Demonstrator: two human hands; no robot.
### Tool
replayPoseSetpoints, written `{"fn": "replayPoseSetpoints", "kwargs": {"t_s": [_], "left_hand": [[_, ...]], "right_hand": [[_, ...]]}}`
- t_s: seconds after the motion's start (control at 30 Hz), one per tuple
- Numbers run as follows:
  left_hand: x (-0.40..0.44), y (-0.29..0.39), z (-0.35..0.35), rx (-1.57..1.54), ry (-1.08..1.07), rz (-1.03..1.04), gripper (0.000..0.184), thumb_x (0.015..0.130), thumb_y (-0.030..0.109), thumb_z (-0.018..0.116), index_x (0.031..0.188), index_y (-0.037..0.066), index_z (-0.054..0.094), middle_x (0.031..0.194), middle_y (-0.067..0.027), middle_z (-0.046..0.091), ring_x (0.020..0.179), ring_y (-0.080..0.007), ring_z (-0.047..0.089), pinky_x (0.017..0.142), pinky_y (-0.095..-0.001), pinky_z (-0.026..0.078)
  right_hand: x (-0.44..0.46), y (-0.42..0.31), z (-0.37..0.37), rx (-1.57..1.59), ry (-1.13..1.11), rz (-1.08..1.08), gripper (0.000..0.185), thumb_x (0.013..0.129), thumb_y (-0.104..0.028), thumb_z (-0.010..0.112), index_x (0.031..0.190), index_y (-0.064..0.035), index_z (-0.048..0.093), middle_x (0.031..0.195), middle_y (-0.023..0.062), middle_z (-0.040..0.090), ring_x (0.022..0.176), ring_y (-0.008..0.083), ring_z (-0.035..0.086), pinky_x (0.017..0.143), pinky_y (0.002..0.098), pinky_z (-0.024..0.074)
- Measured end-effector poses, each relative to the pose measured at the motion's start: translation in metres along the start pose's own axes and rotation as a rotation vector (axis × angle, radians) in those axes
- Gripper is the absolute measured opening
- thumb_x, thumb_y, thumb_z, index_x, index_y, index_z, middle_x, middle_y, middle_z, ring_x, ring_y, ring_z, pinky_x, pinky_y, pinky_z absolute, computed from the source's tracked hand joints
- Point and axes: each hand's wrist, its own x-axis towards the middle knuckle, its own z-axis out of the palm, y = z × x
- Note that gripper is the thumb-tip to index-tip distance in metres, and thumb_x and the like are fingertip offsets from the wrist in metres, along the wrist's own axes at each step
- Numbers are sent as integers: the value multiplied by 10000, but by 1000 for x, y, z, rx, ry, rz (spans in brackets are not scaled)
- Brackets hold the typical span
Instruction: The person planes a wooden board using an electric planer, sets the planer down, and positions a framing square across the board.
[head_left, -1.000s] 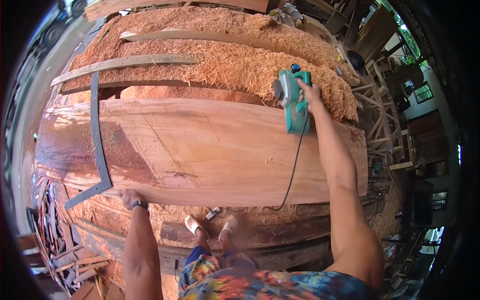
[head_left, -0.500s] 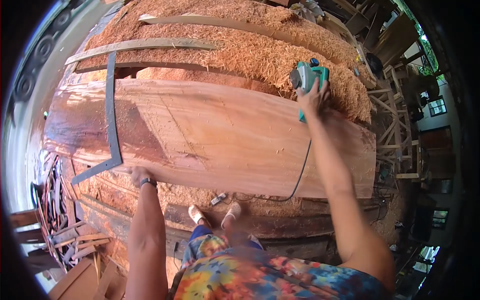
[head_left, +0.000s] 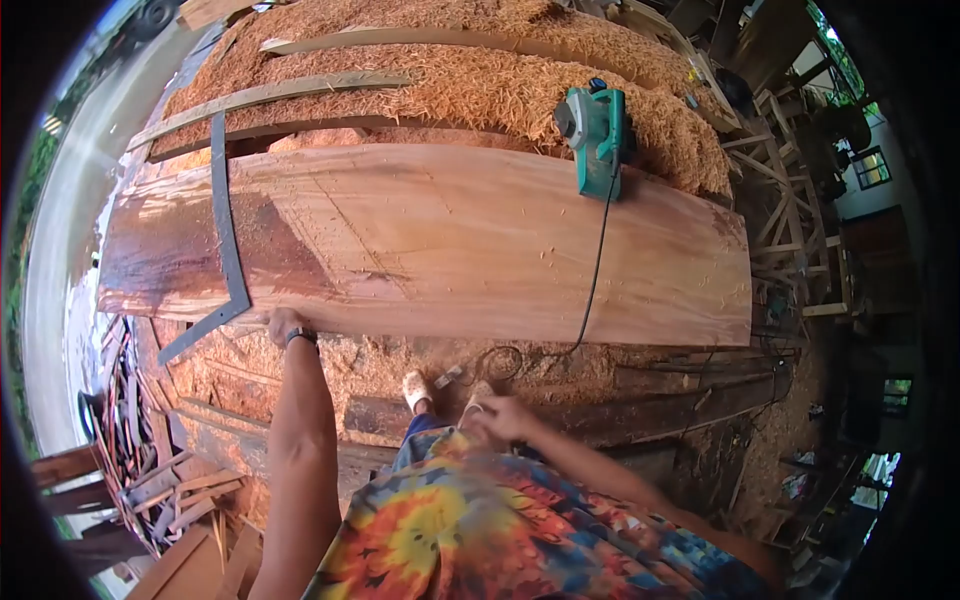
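Note:
A wide wooden slab lies across the view, darker and wet-looking at its left end. My left hand is closed at the slab's near edge, its fingertips partly hidden. Just left of it, a dark metal framing square rests across the slab, its short arm past the near edge. A green electric planer sits on the slab's far edge, untouched, its cord trailing toward me. My right hand is in front of my tie-dyed shirt, fingers curled; what they hold, if anything, is unclear.
Wood shavings are heaped beyond the slab, with long battens among them. Scrap wood is piled at lower left. Timber frames stand at right. Near my feet are a coiled cord and dark beams.
My right hand has let go of the planer and drawn back to my waist. The planer now stands alone on the far edge. My left hand stays at the near edge.

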Motion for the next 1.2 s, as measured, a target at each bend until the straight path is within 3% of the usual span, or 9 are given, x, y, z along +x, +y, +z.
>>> {"fn": "replayPoseSetpoints", "kwargs": {"t_s": [0.1,0.17,0.3,0.37,0.5,0.57,0.77,1.0,1.2], "left_hand": [[3,-2,-7,-53,-112,49,982,970,690,260,1237,-210,551,1218,-319,636,1118,-434,636,979,-503,506],[47,-15,-5,-100,-399,109,935,956,725,291,1065,-142,623,1012,-261,674,836,-356,679,695,-485,555],[143,17,-58,326,-1249,-115,724,950,687,433,675,33,577,571,-113,558,405,-221,515,370,-351,391],[148,37,-69,479,-722,569,661,929,636,545,656,36,583,505,-75,517,353,-192,468,340,-319,351],[141,104,-73,567,-106,1446,619,895,570,634,886,-46,693,802,-221,708,780,-397,693,692,-461,538],[170,126,-38,662,-101,1490,723,882,642,596,1168,-21,638,1171,-282,654,1099,-442,616,916,-493,485],[93,144,-22,1037,11,1220,866,807,692,641,1294,-21,582,1365,-258,557,1275,-403,541,1036,-492,449],[131,200,16,1099,-408,1205,690,775,464,733,1166,-100,657,1250,-306,632,1158,-423,626,978,-467,496],[157,200,39,991,-237,1418,612,755,449,686,982,-120,684,1142,-370,638,1127,-456,629,955,-474,500]], "right_hand": [[-9,135,-20,-15,166,424,517,907,-503,678,1179,-65,716,1133,129,737,995,241,720,865,345,557],[-43,191,-42,114,260,802,541,935,-504,651,1241,-58,666,1078,147,737,931,225,714,762,380,562],[-131,245,-62,503,453,893,540,962,-464,626,1327,-73,559,1146,141,691,801,246,690,716,412,559],[-166,247,-55,601,526,895,553,957,-473,630,1337,-79,555,1160,151,680,855,250,690,745,413,561],[-195,227,2,828,663,953,609,951,-483,632,1384,-77,495,1215,170,646,932,271,681,781,428,563],[-197,213,40,903,630,913,485,948,-438,656,1244,-71,543,1089,145,657,814,242,664,663,395,545],[-204,178,127,501,409,587,304,952,-300,660,1035,-13,717,938,122,725,762,183,692,592,339,548],[-231,146,142,890,583,837,446,974,-380,631,1234,-18,607,1094,149,710,877,266,709,733,401,575],[-230,139,136,923,614,945,393,981,-320,633,1222,-10,622,1052,122,723,819,225,707,688,363,568]]}}
